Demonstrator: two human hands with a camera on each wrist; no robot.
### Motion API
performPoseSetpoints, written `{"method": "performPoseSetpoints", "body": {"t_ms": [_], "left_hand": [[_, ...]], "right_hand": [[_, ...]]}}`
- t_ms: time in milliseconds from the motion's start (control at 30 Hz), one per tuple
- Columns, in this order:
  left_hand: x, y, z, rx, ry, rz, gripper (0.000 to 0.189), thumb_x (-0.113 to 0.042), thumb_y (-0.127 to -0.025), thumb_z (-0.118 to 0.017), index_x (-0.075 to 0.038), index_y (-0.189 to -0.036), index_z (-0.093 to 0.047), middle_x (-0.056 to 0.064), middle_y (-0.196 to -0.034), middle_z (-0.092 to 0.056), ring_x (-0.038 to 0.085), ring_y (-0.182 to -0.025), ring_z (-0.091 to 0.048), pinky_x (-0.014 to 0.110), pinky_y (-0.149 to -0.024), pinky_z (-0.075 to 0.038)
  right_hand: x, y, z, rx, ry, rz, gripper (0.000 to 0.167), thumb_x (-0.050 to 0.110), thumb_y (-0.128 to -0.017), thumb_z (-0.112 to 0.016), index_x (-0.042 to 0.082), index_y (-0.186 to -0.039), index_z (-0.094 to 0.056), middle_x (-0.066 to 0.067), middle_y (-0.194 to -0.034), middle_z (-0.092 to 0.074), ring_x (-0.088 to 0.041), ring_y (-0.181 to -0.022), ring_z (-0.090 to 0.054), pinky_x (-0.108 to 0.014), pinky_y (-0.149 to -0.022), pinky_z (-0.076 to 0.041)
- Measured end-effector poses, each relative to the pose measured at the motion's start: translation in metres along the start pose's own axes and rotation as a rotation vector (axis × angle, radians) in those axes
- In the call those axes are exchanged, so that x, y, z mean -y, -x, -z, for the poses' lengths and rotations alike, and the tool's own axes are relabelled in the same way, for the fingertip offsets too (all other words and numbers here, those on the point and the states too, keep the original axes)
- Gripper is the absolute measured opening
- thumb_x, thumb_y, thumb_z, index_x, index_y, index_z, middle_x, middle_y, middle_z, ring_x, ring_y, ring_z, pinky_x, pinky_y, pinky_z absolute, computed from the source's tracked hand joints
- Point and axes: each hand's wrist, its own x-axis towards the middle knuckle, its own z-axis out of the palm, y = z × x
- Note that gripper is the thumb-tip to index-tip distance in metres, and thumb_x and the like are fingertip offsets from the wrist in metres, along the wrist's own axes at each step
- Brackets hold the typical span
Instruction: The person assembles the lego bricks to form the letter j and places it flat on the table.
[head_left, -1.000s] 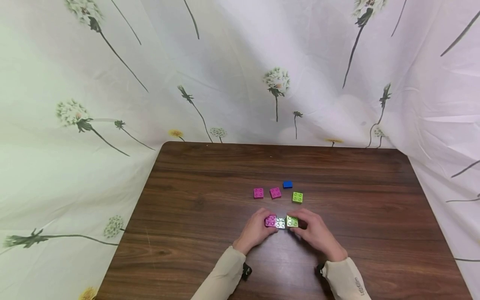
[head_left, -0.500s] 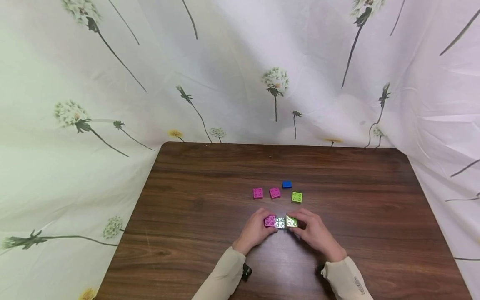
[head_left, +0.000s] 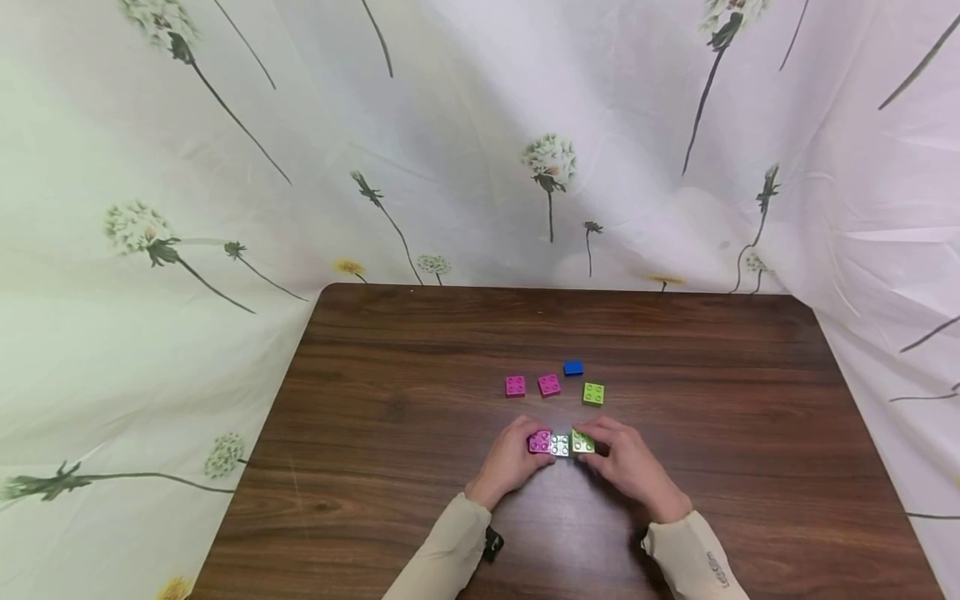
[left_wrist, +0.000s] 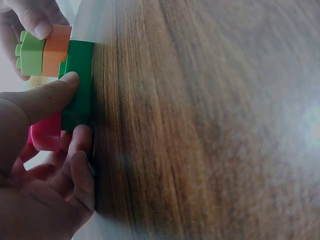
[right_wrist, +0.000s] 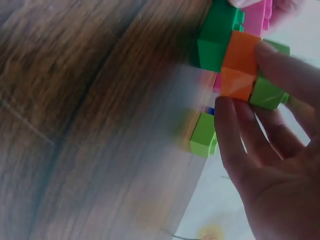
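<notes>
A long dark green toy brick point(left_wrist: 82, 97) lies on the table, its middle studs point(head_left: 559, 447) showing between the hands in the head view. On its left end sits a pink brick point(left_wrist: 47, 132). My left hand point(head_left: 508, 468) grips the green brick near that end, its thumb on the near side and fingers around the far side. An orange brick point(right_wrist: 239, 62) with a lime brick point(right_wrist: 270, 91) stacked on it stands at the green brick's right end. My right hand point(head_left: 633, 471) pinches this stack between thumb and fingers.
Beyond the hands on the brown wooden table point(head_left: 375, 500) lie two pink bricks, one flat point(head_left: 515, 386) and one slightly turned point(head_left: 549, 385). A small blue brick point(head_left: 573, 367) and another lime brick point(head_left: 593, 394) lie to their right. A flower-print cloth point(head_left: 465, 167) hangs behind the table.
</notes>
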Motion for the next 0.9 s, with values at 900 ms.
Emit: {"method": "performPoseSetpoints", "body": {"t_ms": [900], "left_hand": [[-0.0014, -0.0007, -0.0011, -0.002, 0.025, 0.03, 0.04, -0.015, -0.073, -0.083, -0.008, -0.11, -0.07, 0.001, -0.099, -0.063, 0.01, -0.086, -0.057, 0.023, -0.079, -0.047]], "right_hand": [[0.0069, 0.0039, -0.0063, -0.068, 0.189, 0.027, 0.048, 0.012, -0.076, -0.081, 0.008, -0.121, -0.067, -0.006, -0.112, -0.069, -0.022, -0.102, -0.063, -0.039, -0.087, -0.053]]}}
